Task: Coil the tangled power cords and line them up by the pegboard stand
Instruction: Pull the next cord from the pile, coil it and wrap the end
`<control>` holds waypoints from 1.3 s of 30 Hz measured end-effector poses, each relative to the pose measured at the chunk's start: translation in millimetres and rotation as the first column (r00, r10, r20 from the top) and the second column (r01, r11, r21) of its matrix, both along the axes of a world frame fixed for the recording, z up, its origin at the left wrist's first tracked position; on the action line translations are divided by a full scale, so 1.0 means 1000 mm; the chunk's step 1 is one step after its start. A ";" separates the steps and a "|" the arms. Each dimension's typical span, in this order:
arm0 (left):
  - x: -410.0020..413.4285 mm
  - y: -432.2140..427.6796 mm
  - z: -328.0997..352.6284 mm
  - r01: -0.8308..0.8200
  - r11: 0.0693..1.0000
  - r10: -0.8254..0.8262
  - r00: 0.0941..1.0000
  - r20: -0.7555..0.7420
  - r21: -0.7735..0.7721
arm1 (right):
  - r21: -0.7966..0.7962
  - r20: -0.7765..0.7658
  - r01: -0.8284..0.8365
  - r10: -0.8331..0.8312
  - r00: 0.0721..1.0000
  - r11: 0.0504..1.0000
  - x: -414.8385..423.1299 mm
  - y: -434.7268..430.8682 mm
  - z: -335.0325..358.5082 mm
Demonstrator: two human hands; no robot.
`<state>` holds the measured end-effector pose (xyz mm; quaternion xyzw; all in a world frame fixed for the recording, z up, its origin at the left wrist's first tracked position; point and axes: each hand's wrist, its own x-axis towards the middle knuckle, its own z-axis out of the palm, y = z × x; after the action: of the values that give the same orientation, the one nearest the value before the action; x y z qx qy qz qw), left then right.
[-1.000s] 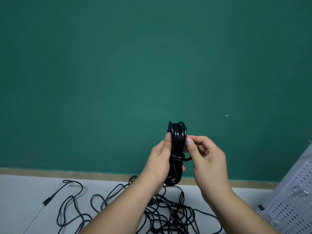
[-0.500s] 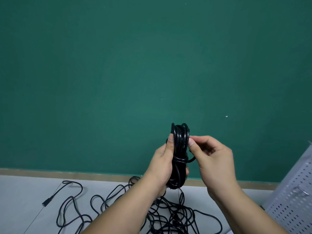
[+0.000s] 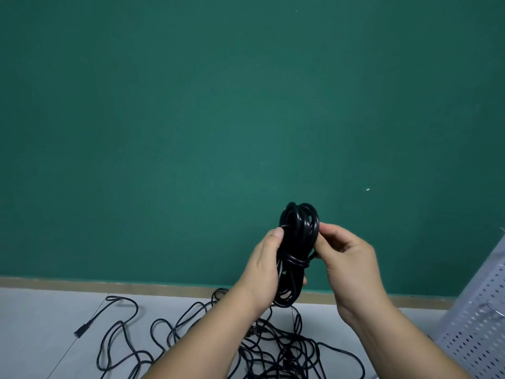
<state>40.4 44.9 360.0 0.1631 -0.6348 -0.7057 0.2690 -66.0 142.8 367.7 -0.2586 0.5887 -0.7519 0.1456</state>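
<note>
A coiled black power cord (image 3: 299, 233) stands upright in the air in front of a green wall, with one turn wrapped across its middle. My left hand (image 3: 266, 272) grips the coil from the left, thumb lying up along the loops. My right hand (image 3: 347, 258) sits against the coil's right side, fingers curled and pinching the cord end near the wrap. Below, a tangle of black power cords (image 3: 273, 348) lies on the grey surface. The white pegboard stand (image 3: 481, 321) leans at the right edge.
A loose cord with a small black plug (image 3: 79, 332) trails out to the left of the tangle. A tan strip (image 3: 136, 285) runs along the foot of the green wall behind the surface.
Both hands and the coil have drifted slightly right. My right hand has moved in closer against the coil's right side, its fingers more curled around the cord end.
</note>
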 end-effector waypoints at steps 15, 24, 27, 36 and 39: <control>-0.008 -0.014 -0.011 -0.339 0.851 0.354 0.934 -0.039 -0.402 | 0.092 -0.256 -0.119 0.139 0.957 0.989 0.022 -0.001 0.005; -0.005 -0.008 -0.004 -0.236 0.956 0.214 0.967 -0.135 -0.174 | 0.002 -0.224 -0.134 0.131 0.966 0.991 0.011 -0.003 0.001; -0.003 -0.002 -0.003 -0.147 0.981 0.131 0.984 -0.125 -0.130 | -0.074 -0.170 -0.122 0.108 0.980 0.990 0.010 -0.003 0.003; -0.005 0.009 -0.003 -0.147 0.984 0.130 0.979 -0.155 -0.103 | -0.098 -0.142 -0.081 0.066 0.988 0.992 0.002 -0.004 -0.001; -0.006 0.006 -0.005 -0.174 0.979 0.159 0.978 -0.132 -0.105 | -0.075 -0.168 -0.034 0.021 0.986 0.997 0.001 -0.004 0.003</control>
<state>34.3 51.2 354.8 0.1559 -0.6411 -0.6512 0.3750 -64.7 138.9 370.9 -0.3344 0.5655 -0.7478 0.0961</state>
